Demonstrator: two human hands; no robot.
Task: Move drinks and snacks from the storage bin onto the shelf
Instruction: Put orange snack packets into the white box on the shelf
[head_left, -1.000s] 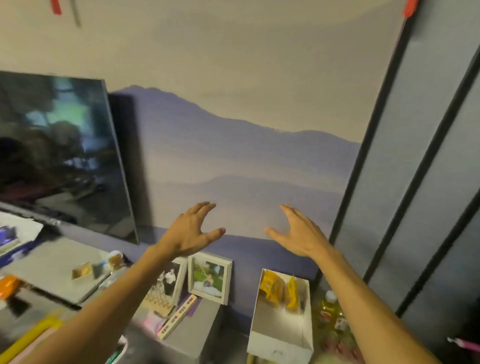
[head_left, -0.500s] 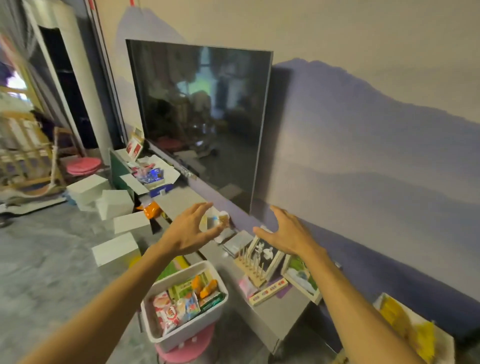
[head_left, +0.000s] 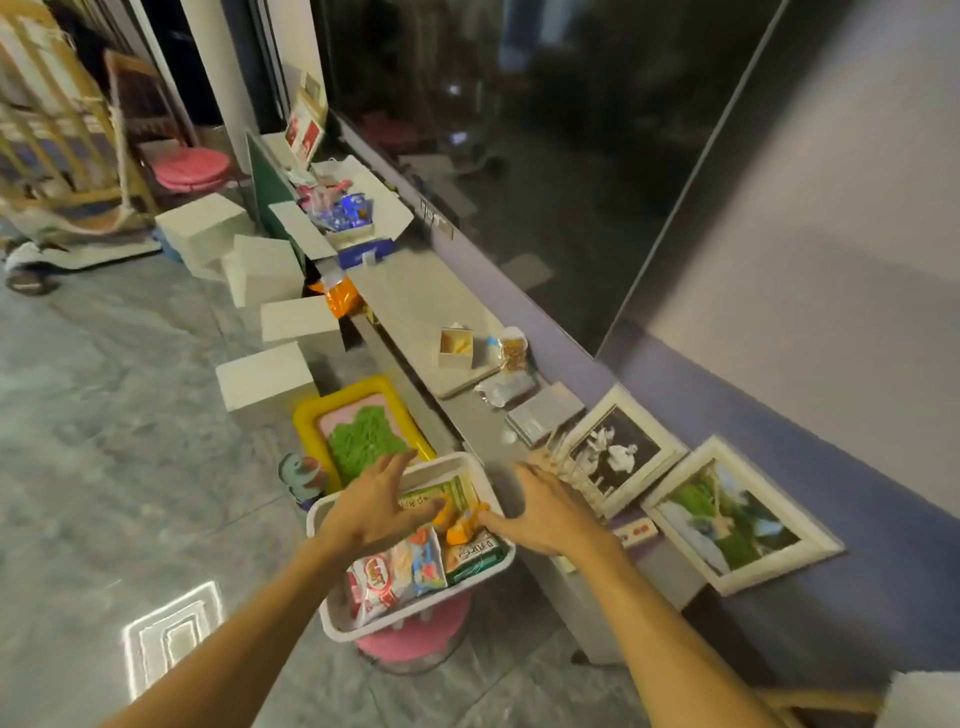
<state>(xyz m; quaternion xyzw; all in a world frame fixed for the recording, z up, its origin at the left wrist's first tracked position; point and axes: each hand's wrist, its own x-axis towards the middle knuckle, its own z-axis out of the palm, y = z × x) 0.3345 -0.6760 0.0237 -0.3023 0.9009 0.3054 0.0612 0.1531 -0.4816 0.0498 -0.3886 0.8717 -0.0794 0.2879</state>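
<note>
Below the TV (head_left: 519, 130), the grey shelf (head_left: 415, 306) runs along the wall. The white storage bin (head_left: 337, 626) sits on a pink stool (head_left: 415, 636) just beside it, full of snack packets (head_left: 395, 574). Our left hand (head_left: 379, 512) and right hand (head_left: 545, 512) hover over the bin, fingers spread, grasping nothing. Step, as we judge it: reaching in. Next: close on one packet and lift it clear.

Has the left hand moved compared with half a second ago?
Yes. The left hand has come down to the white storage bin and is now over its snacks.
</note>
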